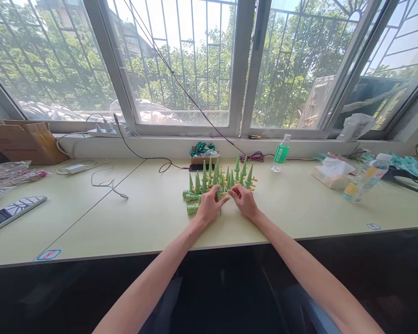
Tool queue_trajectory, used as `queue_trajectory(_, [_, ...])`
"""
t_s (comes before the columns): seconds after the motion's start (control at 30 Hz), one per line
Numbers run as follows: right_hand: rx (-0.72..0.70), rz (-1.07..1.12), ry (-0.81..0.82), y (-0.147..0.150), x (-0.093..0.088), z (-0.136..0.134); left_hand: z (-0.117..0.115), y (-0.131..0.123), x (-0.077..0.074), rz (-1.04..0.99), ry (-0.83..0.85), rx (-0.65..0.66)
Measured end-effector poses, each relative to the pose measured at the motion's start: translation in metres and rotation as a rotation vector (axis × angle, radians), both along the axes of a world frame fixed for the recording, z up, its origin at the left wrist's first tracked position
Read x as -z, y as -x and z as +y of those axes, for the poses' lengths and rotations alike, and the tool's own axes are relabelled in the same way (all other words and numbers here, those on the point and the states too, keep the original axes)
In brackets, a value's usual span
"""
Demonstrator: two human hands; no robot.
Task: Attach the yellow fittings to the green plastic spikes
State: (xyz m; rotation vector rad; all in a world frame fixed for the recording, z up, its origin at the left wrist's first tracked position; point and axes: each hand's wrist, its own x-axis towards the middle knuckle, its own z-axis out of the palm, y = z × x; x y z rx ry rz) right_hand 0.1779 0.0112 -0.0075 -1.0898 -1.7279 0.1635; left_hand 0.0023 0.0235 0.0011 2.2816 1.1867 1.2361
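My left hand (211, 203) is closed around a green cone-shaped plastic piece (219, 195), held upright near the table's front. From its side a small yellow peg (225, 194) sticks out toward my right hand (244, 200), whose thumb and fingertip pinch at the peg's end. Behind both hands stand several green pointed cones (204, 178) with yellow pegs on their sides, close together on the table. To the left of my left hand, several green cone pieces (192, 209) lie on their sides, their round bases facing left. My fingers hide part of the held piece.
The pale table (153, 218) runs along a window. A phone (201, 167) and a small box (204, 160) sit behind the cones. A water bottle (281, 154), a tissue box (332, 172) and another bottle (367, 177) stand right. A cable (109, 184) and a tablet-like device (12, 213) lie left.
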Motion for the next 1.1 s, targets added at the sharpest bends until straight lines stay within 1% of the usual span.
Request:
queue_trajectory(0.2, [-0.035, -0.021, 0.000, 0.0016, -0.0004, -0.0011, 0.0000, 0.0004, 0.0009, -0.001, -0.025, -0.013])
queue_trajectory(0.53, [-0.037, -0.048, -0.019, 0.0016, 0.0017, 0.0011, -0.0027, -0.0014, -0.0014, 0.016, -0.067, -0.008])
queue_trajectory(0.83, [-0.075, -0.061, -0.021, 0.0014, 0.0034, 0.0012, -0.0011, -0.0011, 0.0001, 0.006, -0.078, -0.017])
queue_trajectory(1.1, [-0.078, -0.069, -0.028, 0.0017, 0.0026, -0.0001, -0.0011, -0.0011, 0.0010, 0.006, -0.079, -0.016])
